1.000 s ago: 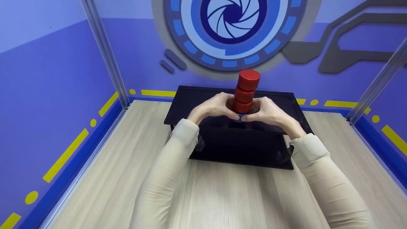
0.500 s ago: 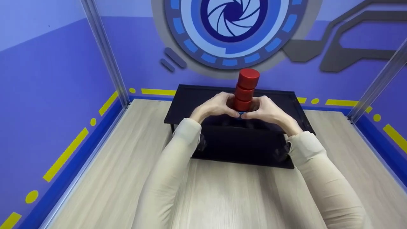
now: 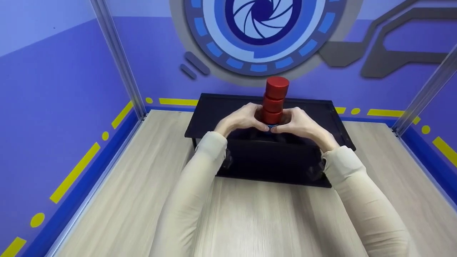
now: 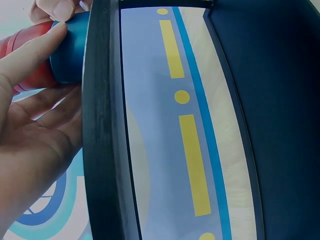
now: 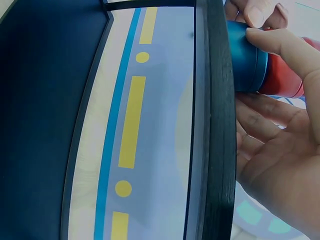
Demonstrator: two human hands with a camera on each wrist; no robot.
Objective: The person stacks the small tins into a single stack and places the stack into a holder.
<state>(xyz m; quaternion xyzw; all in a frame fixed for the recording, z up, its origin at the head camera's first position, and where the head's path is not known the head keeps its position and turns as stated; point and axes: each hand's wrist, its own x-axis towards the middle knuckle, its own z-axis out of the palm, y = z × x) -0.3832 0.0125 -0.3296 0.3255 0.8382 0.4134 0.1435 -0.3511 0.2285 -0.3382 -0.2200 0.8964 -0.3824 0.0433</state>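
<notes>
A blue cylinder (image 4: pixel 71 47) stands at the bottom of an upright stack on the top board of a black two-tier shelf (image 3: pixel 214 114). Above it sit three red cylinders, the lowest (image 3: pixel 272 117), the middle (image 3: pixel 273 104) and the topmost (image 3: pixel 277 88); the stack looks slightly uneven. My left hand (image 3: pixel 244 117) curves round the base from the left, its thumb on the blue cylinder. From the right, my right hand (image 3: pixel 300 123) holds the same cylinder, thumb tip close to the left thumb. In the head view the hands hide most of the blue cylinder.
The shelf's lower board (image 3: pixel 271 164) lies under the forearms. Around it spreads a pale wood-grain table (image 3: pixel 250 217). Blue printed panels stand behind and at both sides, with metal posts (image 3: pixel 119 53) at the corners.
Both thumbs have come slightly closer together over the blue cylinder, and less of it shows. The stack's top has shifted a little left. The view has tilted slightly downward.
</notes>
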